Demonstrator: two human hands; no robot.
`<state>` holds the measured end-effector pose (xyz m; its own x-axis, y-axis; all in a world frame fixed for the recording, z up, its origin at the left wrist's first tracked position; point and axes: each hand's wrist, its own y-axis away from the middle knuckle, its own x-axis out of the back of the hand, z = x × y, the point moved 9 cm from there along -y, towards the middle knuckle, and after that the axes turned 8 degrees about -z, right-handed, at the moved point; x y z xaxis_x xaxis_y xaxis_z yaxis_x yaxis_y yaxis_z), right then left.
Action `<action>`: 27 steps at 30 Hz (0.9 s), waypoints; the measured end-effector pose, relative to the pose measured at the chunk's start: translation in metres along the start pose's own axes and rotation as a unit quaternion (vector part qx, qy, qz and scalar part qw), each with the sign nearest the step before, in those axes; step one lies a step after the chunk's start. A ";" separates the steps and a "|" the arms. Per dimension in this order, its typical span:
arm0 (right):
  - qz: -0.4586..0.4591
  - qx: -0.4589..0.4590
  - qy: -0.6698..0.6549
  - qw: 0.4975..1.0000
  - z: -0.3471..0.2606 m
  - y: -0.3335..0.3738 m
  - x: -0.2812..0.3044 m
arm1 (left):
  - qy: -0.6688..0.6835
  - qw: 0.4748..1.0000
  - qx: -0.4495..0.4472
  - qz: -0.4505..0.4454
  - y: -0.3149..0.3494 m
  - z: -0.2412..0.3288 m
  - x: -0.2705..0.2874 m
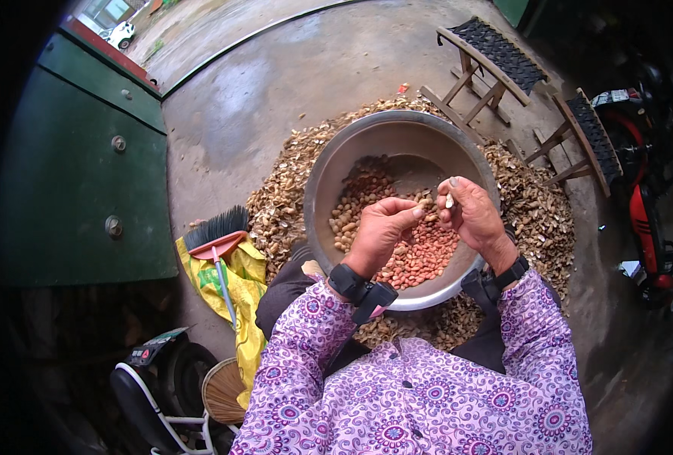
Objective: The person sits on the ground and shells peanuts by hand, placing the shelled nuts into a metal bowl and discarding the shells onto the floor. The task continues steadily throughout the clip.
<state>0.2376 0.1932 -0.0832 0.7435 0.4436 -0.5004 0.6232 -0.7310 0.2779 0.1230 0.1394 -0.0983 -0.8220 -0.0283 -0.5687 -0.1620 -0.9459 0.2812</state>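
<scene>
Both my hands are over a wide metal basin (322,180) that stands in front of me. Inside it, shelled red peanuts (420,256) lie on the near side and unshelled peanuts (345,216) on the left. My right hand (475,221) pinches a piece of peanut shell (449,201), its pale inside showing, between thumb and fingers. Just left of it, my left hand (382,233) has thumb and forefinger pressed together. Whatever is in that pinch is too small to make out. The two hands are close but apart.
Heaped peanut shells (534,216) surround the basin. Two low folding stools (482,64) stand at the far right, beside a red and black motorbike (644,220). A broom (216,230) lies on a yellow sack (239,284) at the left, near a green metal door (78,174).
</scene>
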 end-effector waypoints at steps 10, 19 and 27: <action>-0.035 -0.057 0.129 0.989 0.014 -0.003 -0.019 | -0.034 0.999 0.015 -0.005 0.008 0.006 -0.003; -0.015 0.112 0.052 0.992 -0.037 -0.015 0.031 | -0.035 0.999 -0.012 0.006 0.015 0.016 0.008; 0.129 0.044 -0.178 0.974 0.002 -0.026 0.133 | 0.068 0.994 -0.087 0.026 0.030 0.062 0.029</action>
<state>0.3198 0.2698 -0.1588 0.7313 0.0420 -0.6808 0.3912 -0.8435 0.3682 0.0601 0.1307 -0.0584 -0.7434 -0.1118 -0.6594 -0.0140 -0.9831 0.1825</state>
